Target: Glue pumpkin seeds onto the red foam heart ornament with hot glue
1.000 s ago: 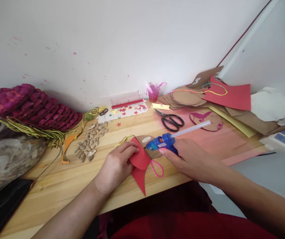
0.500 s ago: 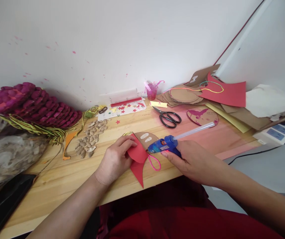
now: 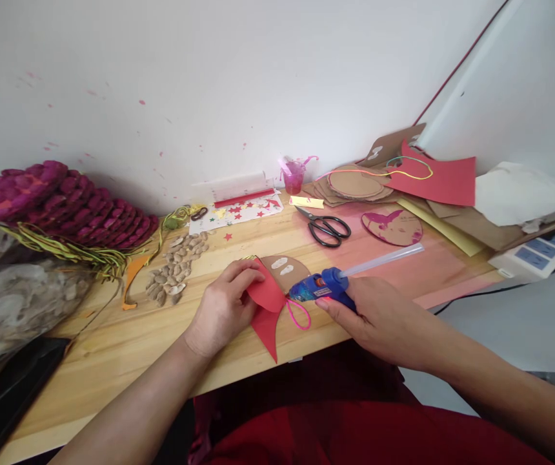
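My right hand (image 3: 372, 313) grips a blue hot glue gun (image 3: 321, 287), with a clear glue stick (image 3: 384, 258) jutting from its back. The gun's nozzle points left and meets the edge of a red sheet of paper (image 3: 268, 290), near the base of a pink cord loop (image 3: 299, 315). Pinched in my left hand (image 3: 226, 300) is the folded-up part of that red paper. Beneath it lies a round cardboard disc (image 3: 293, 276) with white marks; the paper and my left hand hide part of it.
Black-handled scissors (image 3: 328, 229) lie behind the glue gun. Pistachio-like shells (image 3: 175, 265) are scattered left of my hands, near a stack of magenta shell-covered pieces (image 3: 64, 206). Cardboard discs (image 3: 355, 183) and red paper (image 3: 444, 174) sit at the back right, beside a paint-stained cup (image 3: 293, 175).
The glue gun in my right hand has tilted slightly, its glue stick end now lower. My left hand keeps its hold on the red paper. The whole view has shifted a little.
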`<action>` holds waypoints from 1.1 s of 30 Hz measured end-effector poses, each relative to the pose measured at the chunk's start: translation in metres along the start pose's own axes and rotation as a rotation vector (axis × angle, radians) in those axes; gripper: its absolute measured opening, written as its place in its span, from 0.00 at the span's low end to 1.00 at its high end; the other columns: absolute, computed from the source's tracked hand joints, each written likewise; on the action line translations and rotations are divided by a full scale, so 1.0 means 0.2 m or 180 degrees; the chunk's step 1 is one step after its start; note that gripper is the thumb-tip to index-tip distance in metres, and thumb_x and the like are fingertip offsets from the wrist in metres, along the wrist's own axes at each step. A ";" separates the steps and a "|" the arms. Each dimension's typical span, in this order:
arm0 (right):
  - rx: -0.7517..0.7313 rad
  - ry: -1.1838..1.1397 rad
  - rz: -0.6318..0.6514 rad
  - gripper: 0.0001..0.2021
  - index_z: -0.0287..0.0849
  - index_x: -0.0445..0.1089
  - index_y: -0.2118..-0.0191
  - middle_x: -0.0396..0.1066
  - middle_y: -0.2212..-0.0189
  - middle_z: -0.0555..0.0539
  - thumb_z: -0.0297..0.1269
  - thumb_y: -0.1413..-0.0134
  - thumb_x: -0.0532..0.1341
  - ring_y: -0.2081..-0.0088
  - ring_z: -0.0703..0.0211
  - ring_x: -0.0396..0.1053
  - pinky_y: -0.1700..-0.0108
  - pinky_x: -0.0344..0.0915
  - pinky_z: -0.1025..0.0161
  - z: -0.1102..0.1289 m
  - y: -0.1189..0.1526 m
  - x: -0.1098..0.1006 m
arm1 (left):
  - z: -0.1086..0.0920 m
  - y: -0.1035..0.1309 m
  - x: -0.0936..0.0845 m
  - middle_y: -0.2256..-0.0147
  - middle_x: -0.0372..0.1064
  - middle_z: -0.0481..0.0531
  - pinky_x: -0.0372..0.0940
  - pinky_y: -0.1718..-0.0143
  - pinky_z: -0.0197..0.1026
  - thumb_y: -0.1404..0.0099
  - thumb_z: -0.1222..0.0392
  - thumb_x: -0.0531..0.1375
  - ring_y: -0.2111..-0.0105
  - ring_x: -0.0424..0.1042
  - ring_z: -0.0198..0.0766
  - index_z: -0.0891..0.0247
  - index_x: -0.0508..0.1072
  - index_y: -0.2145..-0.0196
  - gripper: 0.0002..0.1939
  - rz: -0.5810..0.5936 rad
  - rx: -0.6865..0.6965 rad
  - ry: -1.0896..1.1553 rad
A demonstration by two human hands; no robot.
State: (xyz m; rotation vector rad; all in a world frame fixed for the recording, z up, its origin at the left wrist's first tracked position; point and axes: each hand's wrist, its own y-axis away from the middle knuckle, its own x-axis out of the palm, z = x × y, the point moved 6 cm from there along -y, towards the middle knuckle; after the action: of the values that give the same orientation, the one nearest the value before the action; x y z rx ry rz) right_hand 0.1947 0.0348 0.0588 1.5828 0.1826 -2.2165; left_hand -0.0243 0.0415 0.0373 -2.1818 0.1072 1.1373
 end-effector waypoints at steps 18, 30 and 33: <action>0.0726 -0.3398 -0.0046 0.24 0.42 0.69 0.70 0.64 0.84 0.53 0.58 0.38 0.52 0.85 0.65 0.59 0.82 0.57 0.66 -0.17 -0.05 0.04 | 0.01 0.02 0.06 0.46 0.67 0.61 0.73 0.50 0.52 0.33 0.66 0.58 0.49 0.72 0.46 0.61 0.61 0.40 0.24 0.0151 -0.0400 -0.0087; 0.0894 -0.6314 0.0383 0.21 0.40 0.73 0.68 0.77 0.69 0.42 0.48 0.34 0.50 0.74 0.61 0.73 0.75 0.69 0.68 -0.03 -0.20 0.16 | -0.03 0.02 0.16 0.44 0.68 0.71 0.67 0.44 0.55 0.27 0.65 0.49 0.43 0.67 0.52 0.77 0.66 0.43 0.18 0.0556 0.0455 -0.1437; 0.0968 -0.6436 0.0468 0.19 0.41 0.74 0.63 0.78 0.68 0.42 0.47 0.34 0.51 0.68 0.55 0.77 0.69 0.72 0.63 0.00 -0.24 0.19 | -0.03 0.02 0.17 0.44 0.67 0.72 0.66 0.44 0.55 0.27 0.66 0.49 0.42 0.66 0.53 0.77 0.65 0.43 0.18 0.0695 0.0396 -0.1492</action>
State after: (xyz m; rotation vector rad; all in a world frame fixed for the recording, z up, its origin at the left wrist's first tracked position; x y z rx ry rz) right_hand 0.1661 0.0683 0.0165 -0.9990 -0.7923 -2.5649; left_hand -0.0002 0.0425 0.0128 -1.7748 0.2071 1.6883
